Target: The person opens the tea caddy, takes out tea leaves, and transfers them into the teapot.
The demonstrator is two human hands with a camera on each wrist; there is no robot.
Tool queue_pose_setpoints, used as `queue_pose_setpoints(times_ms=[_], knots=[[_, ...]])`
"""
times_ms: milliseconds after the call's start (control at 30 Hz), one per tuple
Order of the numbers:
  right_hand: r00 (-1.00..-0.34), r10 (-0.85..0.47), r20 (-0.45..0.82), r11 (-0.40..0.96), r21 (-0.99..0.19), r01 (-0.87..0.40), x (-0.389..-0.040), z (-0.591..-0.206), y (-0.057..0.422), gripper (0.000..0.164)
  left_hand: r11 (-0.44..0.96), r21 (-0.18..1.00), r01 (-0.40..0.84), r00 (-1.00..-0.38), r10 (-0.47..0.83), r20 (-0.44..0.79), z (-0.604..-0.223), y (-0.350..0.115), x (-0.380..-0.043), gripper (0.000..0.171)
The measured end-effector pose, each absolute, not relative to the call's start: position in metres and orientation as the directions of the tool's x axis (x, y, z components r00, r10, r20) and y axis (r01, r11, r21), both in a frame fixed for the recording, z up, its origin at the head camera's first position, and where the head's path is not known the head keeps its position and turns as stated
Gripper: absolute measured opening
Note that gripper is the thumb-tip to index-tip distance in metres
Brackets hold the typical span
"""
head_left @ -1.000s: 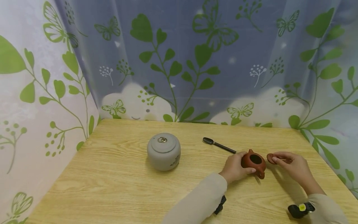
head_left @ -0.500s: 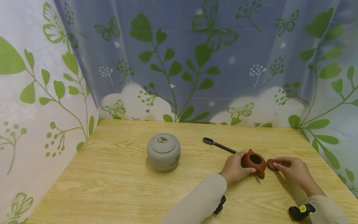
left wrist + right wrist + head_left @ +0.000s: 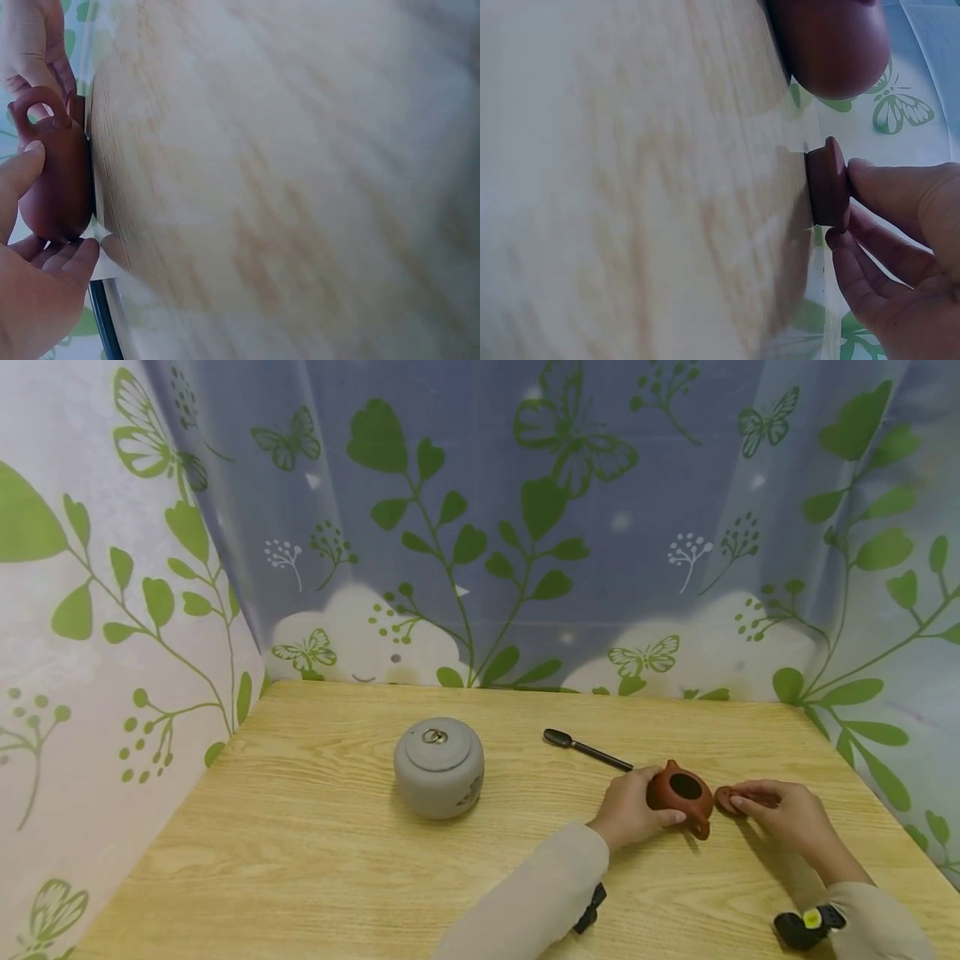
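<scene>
My left hand grips a small reddish-brown teapot from its left side, thumb at the front and fingers behind. The pot stands uncovered, its dark round opening facing up. In the left wrist view the looped handle of the teapot shows near the thumb. Just right of the pot, my right hand holds the matching teapot lid between thumb and fingers. Seen from the right wrist, the lid has its narrower underside right at the tabletop, with the fingertips at its top.
A grey lidded jar with a metal ring on top stands left of the hands. Behind the left hand lies a black long-handled scoop, its handle end reaching the fingers. Patterned curtains border the wooden table.
My right hand has lowered the lid slightly to the tabletop beside the pot, then stayed nearly still. The left hand and teapot have not visibly moved.
</scene>
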State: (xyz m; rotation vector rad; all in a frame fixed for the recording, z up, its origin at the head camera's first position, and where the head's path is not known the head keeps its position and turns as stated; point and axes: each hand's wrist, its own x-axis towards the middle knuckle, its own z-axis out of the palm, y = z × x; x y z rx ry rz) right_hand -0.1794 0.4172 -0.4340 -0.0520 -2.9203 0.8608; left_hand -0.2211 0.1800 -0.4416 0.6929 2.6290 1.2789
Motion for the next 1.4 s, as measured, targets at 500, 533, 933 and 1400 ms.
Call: queue_pose_setpoints(times_ms=[500, 533, 933, 1400], knots=[[-0.994, 0.044, 0.104, 0.82, -0.571, -0.023, -0.177, -0.429, 0.414, 0.042, 0.496, 0.783, 0.375, -0.862, 0.497, 0.098, -0.437, 0.173, -0.224, 0.068], [-0.993, 0.038, 0.109, 0.819, -0.573, -0.032, -0.177, -0.427, 0.413, 0.043, 0.49, 0.789, 0.37, -0.861, 0.5, 0.093, -0.434, 0.171, -0.225, 0.069], [-0.983, 0.0, 0.185, 0.776, -0.62, -0.117, -0.187, -0.397, 0.376, 0.05, 0.483, 0.81, 0.332, -0.872, 0.486, 0.068, -0.388, 0.135, -0.254, 0.077], [-0.976, -0.127, 0.177, 0.669, -0.711, -0.216, -0.204, -0.381, 0.316, 0.051, 0.537, 0.808, 0.244, -0.903, 0.43, -0.013, -0.339, 0.064, -0.282, 0.086]])
